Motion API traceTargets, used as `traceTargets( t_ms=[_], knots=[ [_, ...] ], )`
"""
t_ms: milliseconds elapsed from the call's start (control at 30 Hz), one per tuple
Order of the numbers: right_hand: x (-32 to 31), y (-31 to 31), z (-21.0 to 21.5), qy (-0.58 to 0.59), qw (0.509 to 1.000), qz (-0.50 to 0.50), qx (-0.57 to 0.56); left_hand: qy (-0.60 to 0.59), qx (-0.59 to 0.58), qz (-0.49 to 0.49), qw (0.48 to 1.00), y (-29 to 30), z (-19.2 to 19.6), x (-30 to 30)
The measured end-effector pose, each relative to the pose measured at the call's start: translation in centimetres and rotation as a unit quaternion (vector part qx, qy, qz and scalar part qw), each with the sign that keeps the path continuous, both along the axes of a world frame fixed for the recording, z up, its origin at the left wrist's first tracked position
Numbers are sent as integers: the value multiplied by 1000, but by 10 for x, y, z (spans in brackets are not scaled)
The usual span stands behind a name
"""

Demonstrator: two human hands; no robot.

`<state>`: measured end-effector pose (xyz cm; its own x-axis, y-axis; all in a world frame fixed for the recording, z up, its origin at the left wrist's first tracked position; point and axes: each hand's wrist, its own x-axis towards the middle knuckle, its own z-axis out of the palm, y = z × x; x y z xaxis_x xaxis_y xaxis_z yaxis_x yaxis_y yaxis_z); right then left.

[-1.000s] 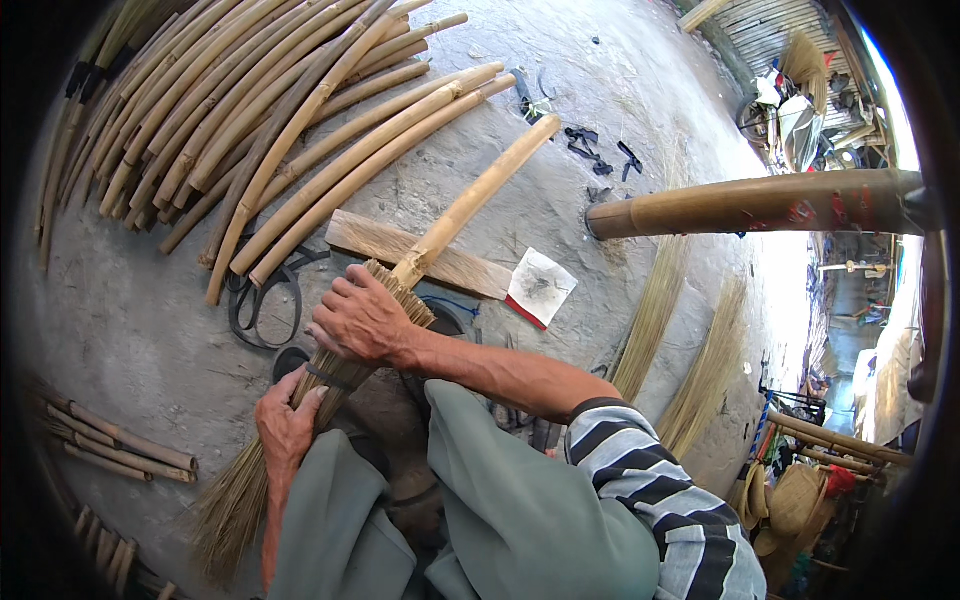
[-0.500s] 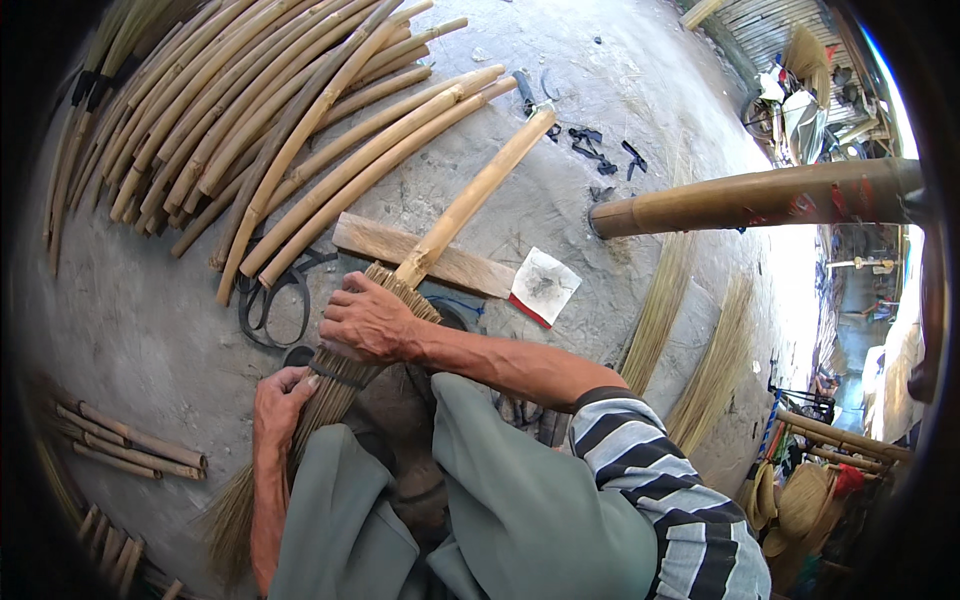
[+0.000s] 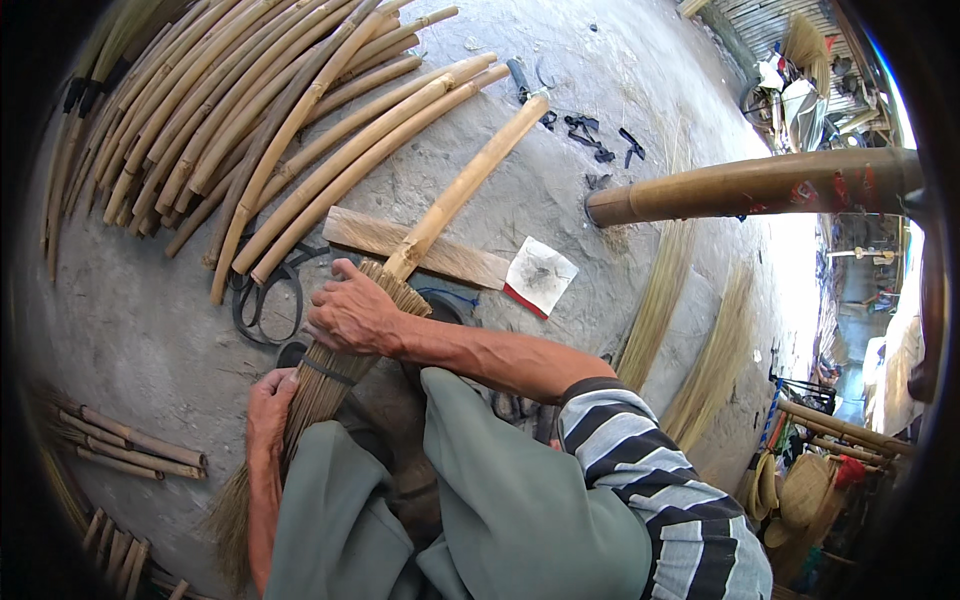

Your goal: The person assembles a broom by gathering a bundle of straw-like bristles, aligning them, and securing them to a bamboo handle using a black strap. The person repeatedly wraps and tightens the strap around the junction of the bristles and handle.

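Observation:
A broom (image 3: pixel 312 400) of tightly packed thin stalks lies slanting between my knees, its loose tips trailing to the lower left. Its bamboo handle (image 3: pixel 470 190) comes out of the bundle's cut end and points up and to the right. A dark rubber band (image 3: pixel 328 372) circles the stalks. Above that band, my right hand (image 3: pixel 350 312) is wrapped over the bundle near its cut end. Lower down, my left hand (image 3: pixel 270 408) is closed against the bundle's left side, thumb by the band. A wooden block (image 3: pixel 440 262) lies under the handle.
Many bamboo poles (image 3: pixel 250 110) are piled at the upper left. Black rubber strips (image 3: pixel 268 305) lie beside the block, near a white piece (image 3: pixel 541 276) with a red edge. A thick bamboo post (image 3: pixel 740 188) stands at right, by grass bundles (image 3: pixel 655 310). Short bamboo pieces (image 3: pixel 135 445) lie at left.
My right hand has shifted slightly left and up, its fingers lifting a little. The left thumb has drawn back from the band, which shows more fully. The whole view has shifted slightly.

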<state>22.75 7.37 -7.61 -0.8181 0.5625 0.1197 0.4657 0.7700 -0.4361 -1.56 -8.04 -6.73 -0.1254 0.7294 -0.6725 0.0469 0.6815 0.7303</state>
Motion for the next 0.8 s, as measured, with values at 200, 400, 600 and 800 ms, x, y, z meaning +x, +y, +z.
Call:
traceTargets(
  t_ms=[200, 400, 600, 800],
  knots=[
    [7, 4, -5, 123, 992, 0, 12, 37, -32, -42, 998, 9, -4, -5],
    [10, 6, -7, 31, 998, 21, 42, 7, -36, -32, 999, 11, -6, -6],
    [3, 5, 10, -37, 998, 42, 34, 82, -81, -82, 990, 24, -10, -1],
    [10, -10, 43, 13, 997, 66, 23, 321, 7, -86, 943, 24, -18, 10]
  ],
)
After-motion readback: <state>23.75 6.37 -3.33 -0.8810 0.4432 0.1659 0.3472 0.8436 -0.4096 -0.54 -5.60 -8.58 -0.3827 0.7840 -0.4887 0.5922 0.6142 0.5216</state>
